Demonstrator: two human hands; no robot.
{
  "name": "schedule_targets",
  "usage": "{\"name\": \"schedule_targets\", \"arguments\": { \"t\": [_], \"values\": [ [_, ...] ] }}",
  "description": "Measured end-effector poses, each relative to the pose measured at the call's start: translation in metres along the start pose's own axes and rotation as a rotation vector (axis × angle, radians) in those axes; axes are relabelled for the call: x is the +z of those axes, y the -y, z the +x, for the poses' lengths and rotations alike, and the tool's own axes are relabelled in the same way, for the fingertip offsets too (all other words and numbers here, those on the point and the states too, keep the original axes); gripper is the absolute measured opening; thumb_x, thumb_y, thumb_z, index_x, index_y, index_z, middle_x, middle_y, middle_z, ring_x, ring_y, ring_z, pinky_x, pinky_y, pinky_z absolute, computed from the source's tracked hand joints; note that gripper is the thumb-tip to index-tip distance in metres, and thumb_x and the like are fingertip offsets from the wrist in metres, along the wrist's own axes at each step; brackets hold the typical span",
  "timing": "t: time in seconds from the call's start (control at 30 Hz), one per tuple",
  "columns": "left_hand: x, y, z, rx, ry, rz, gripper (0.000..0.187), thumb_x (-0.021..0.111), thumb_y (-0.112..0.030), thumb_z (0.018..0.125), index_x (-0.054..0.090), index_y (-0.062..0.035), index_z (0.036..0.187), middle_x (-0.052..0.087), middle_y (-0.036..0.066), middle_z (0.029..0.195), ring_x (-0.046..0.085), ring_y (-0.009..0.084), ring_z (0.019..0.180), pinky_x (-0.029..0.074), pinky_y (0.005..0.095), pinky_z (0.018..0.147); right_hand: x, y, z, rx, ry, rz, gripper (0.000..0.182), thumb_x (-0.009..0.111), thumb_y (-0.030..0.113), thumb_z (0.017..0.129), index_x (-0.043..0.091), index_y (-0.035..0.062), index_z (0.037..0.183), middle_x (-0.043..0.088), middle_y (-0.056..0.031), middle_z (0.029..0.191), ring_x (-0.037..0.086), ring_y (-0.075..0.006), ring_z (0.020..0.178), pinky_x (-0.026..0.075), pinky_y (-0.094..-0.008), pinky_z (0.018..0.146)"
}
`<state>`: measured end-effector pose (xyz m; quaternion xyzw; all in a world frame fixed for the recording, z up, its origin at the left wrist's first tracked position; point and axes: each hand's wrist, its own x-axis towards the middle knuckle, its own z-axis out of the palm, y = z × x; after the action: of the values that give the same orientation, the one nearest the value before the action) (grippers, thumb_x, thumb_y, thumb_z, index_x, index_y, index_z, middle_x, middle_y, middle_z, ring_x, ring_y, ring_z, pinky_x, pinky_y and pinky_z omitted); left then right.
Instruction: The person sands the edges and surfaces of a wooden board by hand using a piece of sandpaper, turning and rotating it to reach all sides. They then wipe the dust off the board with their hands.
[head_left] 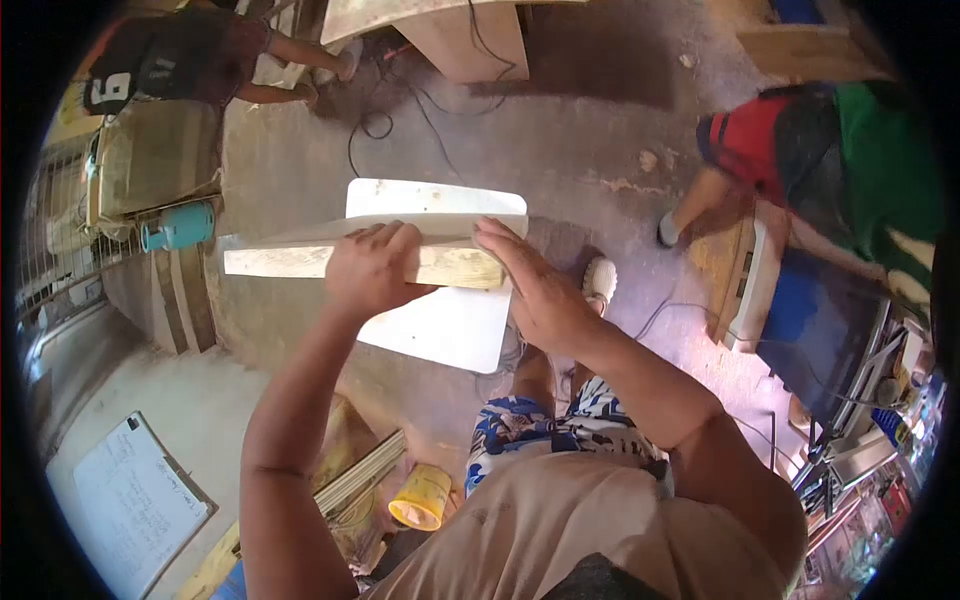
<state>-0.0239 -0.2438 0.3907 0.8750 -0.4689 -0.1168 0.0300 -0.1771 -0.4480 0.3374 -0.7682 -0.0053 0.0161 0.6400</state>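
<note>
A pale wooden plank (280,262) lies across the view in front of me, its near edge brightly lit. My left hand (375,268) is closed over the plank's middle, fingers curled across its top. At the right end, my right hand (538,292) grips the plank with its fingers laid over the corner. Behind and below the plank, a white flat panel (435,325) with rounded corners shows on both sides of it. The undersides of both hands are hidden.
One person (180,55) bends at the upper left; another person (800,150) is at the right. Cables (430,120) trail over the floor near a wooden table (460,40). A yellow bucket (420,497) and a clipboard (140,505) are at lower left; tools (840,460) crowd the right.
</note>
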Motion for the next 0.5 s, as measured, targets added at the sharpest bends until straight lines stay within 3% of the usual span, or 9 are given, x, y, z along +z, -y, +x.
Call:
{"name": "schedule_targets", "arguments": {
  "t": [0.03, 0.07, 0.2, 0.27, 0.33, 0.37, 0.4, 0.5],
  "values": [
    [-0.001, -0.001, -0.001, 0.001, 0.016, -0.006, 0.054, 0.090, -0.040, 0.061, 0.064, -0.0120, 0.098, 0.070, 0.005, 0.090, 0.071, 0.0255, 0.086, 0.055, 0.0395, 0.074, 0.000, -0.001, 0.000, -0.108, -0.037, 0.028, 0.079, 0.043, -0.019, 0.077, 0.034, 0.0066, 0.151, 0.035, -0.0217, 0.157, 0.032, -0.0347, 0.148, 0.030, -0.0405, 0.121],
    [-0.004, -0.001, -0.001, -0.007, 0.026, 0.008, 0.055, 0.090, -0.039, 0.059, 0.064, -0.0126, 0.099, 0.070, 0.004, 0.092, 0.071, 0.0251, 0.087, 0.055, 0.0395, 0.074, 0.004, -0.016, 0.005, -0.028, -0.029, 0.041, 0.075, 0.042, -0.019, 0.078, 0.037, 0.0051, 0.149, 0.033, -0.0215, 0.158, 0.033, -0.0341, 0.148, 0.030, -0.0414, 0.122],
    [-0.003, 0.007, -0.003, 0.015, 0.024, 0.029, 0.054, 0.089, -0.042, 0.057, 0.063, -0.0125, 0.094, 0.070, 0.003, 0.092, 0.071, 0.0248, 0.088, 0.056, 0.0386, 0.074, 0.042, -0.173, 0.007, 0.020, -0.002, -0.113, 0.070, 0.041, -0.018, 0.081, 0.036, 0.0024, 0.149, 0.036, -0.0215, 0.156, 0.034, -0.0343, 0.147, 0.030, -0.0412, 0.122],
    [-0.001, 0.008, -0.003, 0.038, 0.003, 0.002, 0.055, 0.089, -0.041, 0.055, 0.063, -0.0115, 0.095, 0.071, 0.003, 0.095, 0.071, 0.0253, 0.089, 0.056, 0.0387, 0.076, 0.057, -0.238, 0.012, 0.184, -0.024, -0.044, 0.059, 0.057, -0.002, 0.088, 0.042, -0.0015, 0.145, 0.038, -0.0217, 0.154, 0.035, -0.0340, 0.146, 0.030, -0.0390, 0.120],
    [-0.002, 0.011, -0.001, 0.044, 0.007, 0.013, 0.056, 0.088, -0.041, 0.056, 0.063, -0.0109, 0.096, 0.071, 0.004, 0.096, 0.071, 0.0257, 0.088, 0.056, 0.0387, 0.075, 0.069, -0.298, 0.020, 0.244, -0.025, -0.054, 0.057, 0.059, 0.003, 0.091, 0.042, -0.0023, 0.145, 0.040, -0.0221, 0.154, 0.035, -0.0338, 0.146, 0.031, -0.0383, 0.120],
    [-0.002, 0.013, 0.000, 0.049, -0.007, 0.018, 0.057, 0.088, -0.042, 0.056, 0.063, -0.0103, 0.096, 0.072, 0.004, 0.097, 0.071, 0.0261, 0.088, 0.056, 0.0388, 0.075, 0.074, -0.315, 0.022, 0.298, -0.024, -0.082, 0.056, 0.061, 0.008, 0.093, 0.043, -0.0031, 0.145, 0.041, -0.0226, 0.153, 0.035, -0.0337, 0.146, 0.031, -0.0377, 0.120],
    [-0.004, 0.014, 0.002, 0.065, -0.011, 0.013, 0.058, 0.088, -0.043, 0.056, 0.063, -0.0089, 0.096, 0.072, 0.006, 0.100, 0.071, 0.0267, 0.087, 0.056, 0.0391, 0.075, 0.040, -0.274, 0.032, 0.444, 0.093, 0.084, 0.056, 0.058, 0.011, 0.096, 0.041, -0.0042, 0.146, 0.041, -0.0235, 0.153, 0.035, -0.0338, 0.146, 0.030, -0.0372, 0.120],
    [-0.002, 0.019, 0.007, 0.064, -0.007, 0.013, 0.060, 0.088, -0.043, 0.056, 0.064, -0.0079, 0.099, 0.072, 0.007, 0.100, 0.071, 0.0271, 0.086, 0.056, 0.0390, 0.074, 0.069, -0.333, 0.026, 0.356, -0.012, 0.001, 0.057, 0.058, 0.010, 0.095, 0.040, -0.0013, 0.148, 0.038, -0.0240, 0.155, 0.035, -0.0343, 0.146, 0.029, -0.0377, 0.120]
  ]
}}
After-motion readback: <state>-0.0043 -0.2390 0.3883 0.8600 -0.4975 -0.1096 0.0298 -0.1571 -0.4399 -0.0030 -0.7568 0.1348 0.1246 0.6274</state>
